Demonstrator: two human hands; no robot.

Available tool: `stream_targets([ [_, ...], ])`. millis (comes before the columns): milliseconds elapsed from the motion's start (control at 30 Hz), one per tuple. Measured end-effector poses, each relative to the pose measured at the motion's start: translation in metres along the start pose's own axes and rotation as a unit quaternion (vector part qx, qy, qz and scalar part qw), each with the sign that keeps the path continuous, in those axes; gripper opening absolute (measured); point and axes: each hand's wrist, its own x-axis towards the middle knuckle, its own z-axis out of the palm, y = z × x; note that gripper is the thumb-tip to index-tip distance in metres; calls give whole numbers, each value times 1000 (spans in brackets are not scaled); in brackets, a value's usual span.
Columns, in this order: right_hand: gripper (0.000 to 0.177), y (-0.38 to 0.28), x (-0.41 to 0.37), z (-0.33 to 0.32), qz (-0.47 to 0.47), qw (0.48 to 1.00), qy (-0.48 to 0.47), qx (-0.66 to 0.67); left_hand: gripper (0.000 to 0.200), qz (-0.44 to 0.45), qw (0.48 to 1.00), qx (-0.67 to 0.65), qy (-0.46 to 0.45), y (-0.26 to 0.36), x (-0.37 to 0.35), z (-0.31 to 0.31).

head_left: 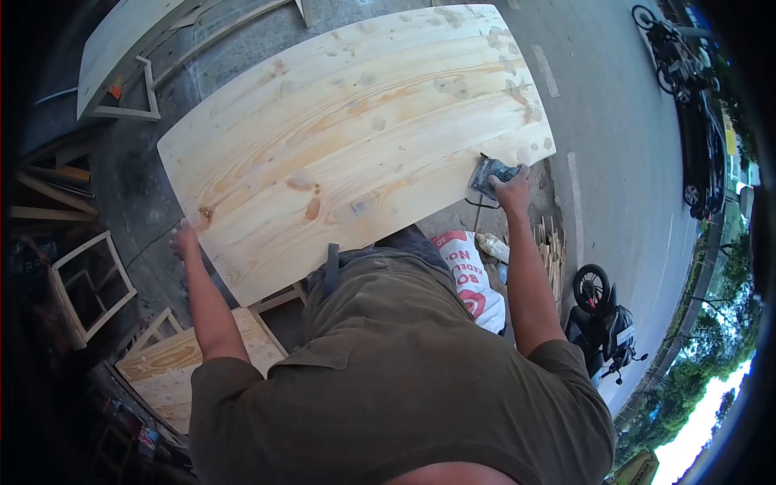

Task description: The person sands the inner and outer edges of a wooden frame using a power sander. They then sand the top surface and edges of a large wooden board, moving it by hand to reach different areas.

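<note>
A large pale wooden panel (364, 121) with curved long sides lies in front of me, its surface marked with knots and greyish filler patches. My right hand (515, 194) is wrapped round a dark grey-blue electric sander (487, 175), which rests on the panel's near right edge. A dark cord hangs from the tool. At the panel's left edge, my left hand (184, 240) has its fingers curled against the rim, and part of its grip is hard to see.
A printed white sack (473, 279) and a bundle of thin sticks (550, 263) stand near my right side. Wooden frames (95, 283) and another panel (158, 368) are at left. The road at right has a parked motorcycle (602, 323) and a black car (702, 153).
</note>
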Motion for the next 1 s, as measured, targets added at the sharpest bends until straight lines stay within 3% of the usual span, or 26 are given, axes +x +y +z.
stream_targets([
  [33, 94, 1, 9, 0, -2, 1000, 5, 2, 80, -134, 964, -181, -140, -32, 32, 24],
  [67, 94, -1, 18, 0, 8, 1000, 6, 4, 86, -260, 859, -349, -271, -49, 52, 46],
  [167, 95, -3, 27, -9, 36, 999, -12, 0, 93, -185, 770, -474, -384, -57, 58, 93],
  [300, 90, -15, 33, -12, 29, 1000, -4, -5, 92, -225, 782, -434, -386, -6, 53, 44],
  [433, 86, -27, 29, -5, -3, 1000, 3, 25, 91, -195, 814, -371, -402, 33, 77, 12],
  [467, 85, -31, 16, -1, -15, 999, 4, 29, 91, -156, 827, -346, -414, 50, 86, 11],
  [567, 81, -63, -33, 17, -53, 998, -8, 38, 96, 99, 867, -249, -420, 65, 129, 46],
  [633, 76, -89, -75, 31, -85, 995, -15, 59, 99, 90, 964, -35, -249, 120, 81, 50],
  [667, 74, -100, -95, 37, -93, 993, -20, 68, 101, 81, 982, 77, -150, 143, 36, 45],
  [733, 74, -115, -128, 44, -110, 991, -29, 77, 106, 151, 981, 37, -114, 176, -84, 37],
  [800, 76, -120, -145, 45, -131, 988, -32, 78, 107, 227, 973, 7, -30, 184, -164, 76],
  [867, 79, -107, -138, 47, -125, 991, -4, 51, 107, 306, 951, 34, 14, 178, -237, 108],
  [933, 82, -84, -123, 44, -106, 994, 15, 23, 110, 364, 930, 3, -53, 178, -309, 97],
  [1000, 86, -57, -87, 35, -73, 997, 31, -1, 112, 404, 903, 83, -121, 182, -358, 75],
])
